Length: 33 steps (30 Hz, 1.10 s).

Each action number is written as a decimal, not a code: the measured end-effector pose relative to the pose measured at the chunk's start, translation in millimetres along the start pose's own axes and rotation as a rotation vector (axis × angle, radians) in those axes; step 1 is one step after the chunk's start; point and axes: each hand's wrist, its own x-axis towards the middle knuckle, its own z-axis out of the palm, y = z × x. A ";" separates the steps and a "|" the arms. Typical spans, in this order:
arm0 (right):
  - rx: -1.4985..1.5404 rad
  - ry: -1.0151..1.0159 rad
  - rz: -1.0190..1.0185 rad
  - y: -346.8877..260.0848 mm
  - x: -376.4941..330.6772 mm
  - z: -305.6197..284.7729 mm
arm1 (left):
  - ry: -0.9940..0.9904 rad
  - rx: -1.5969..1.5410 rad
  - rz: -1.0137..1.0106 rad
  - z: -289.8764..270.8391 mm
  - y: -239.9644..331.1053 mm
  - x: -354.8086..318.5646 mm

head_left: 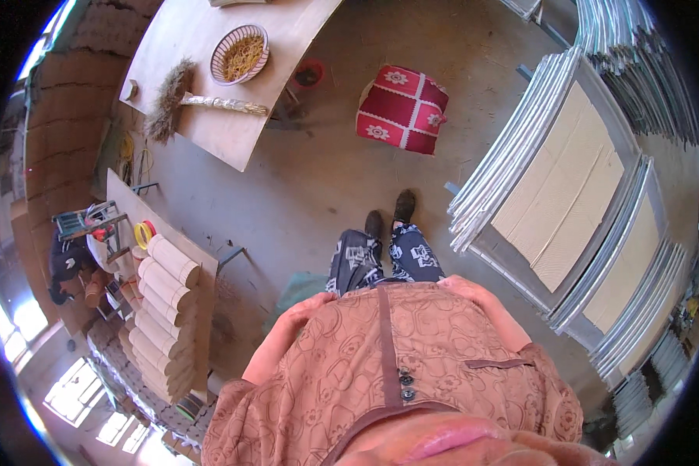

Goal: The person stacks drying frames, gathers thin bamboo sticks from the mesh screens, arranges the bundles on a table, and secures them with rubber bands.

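Observation:
My left hand [307, 308] rests at the left side of my waist, against the hem of the brown patterned shirt [349, 342]. My right hand [471, 292] is at the right side of the waist, touching the same shirt. The belly of the shirt hides most of the fingers of both hands, so whether they grip the cloth does not show. Below them are dark patterned trousers [356, 258] and black shoes [405, 205] on the floor. A seat covered in red and white cloth [402, 109] stands ahead of my feet.
On the table [217, 140] ahead left lie a brush [175, 101] and a basket [241, 54] of yellowish strips. A red bucket [309, 74] stands beside it. Stacked framed panels [559, 186] flank the right; rolled beige sheets [159, 311] lie left, near another person [74, 264].

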 end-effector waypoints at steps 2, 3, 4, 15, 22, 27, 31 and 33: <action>-0.014 0.025 0.021 -17.1 -4.5 -6.4 | -0.032 -0.054 0.030 -9.8 -0.3 9.0; 0.065 0.028 0.050 -23.2 -7.4 -10.0 | -0.063 0.084 0.046 -15.8 30.2 4.6; 0.140 0.028 0.074 -28.9 -9.1 -13.6 | -0.087 0.220 0.064 -19.3 60.5 -4.7; 0.272 0.263 -0.065 -85.6 28.2 -33.0 | -0.081 0.339 0.231 -110.7 256.9 -46.4; 0.009 0.138 0.071 -164.1 52.0 -63.1 | -0.271 0.469 0.040 -189.4 263.4 5.9; 0.128 0.128 -0.087 -159.2 74.4 -100.9 | -0.138 0.371 0.105 -218.2 230.1 34.1; 0.080 0.078 -0.164 -137.1 86.8 -149.8 | -0.115 0.579 0.239 -195.2 299.4 34.4; 0.092 0.076 -0.152 -131.6 81.9 -178.6 | -0.164 0.642 0.135 -174.7 345.9 39.2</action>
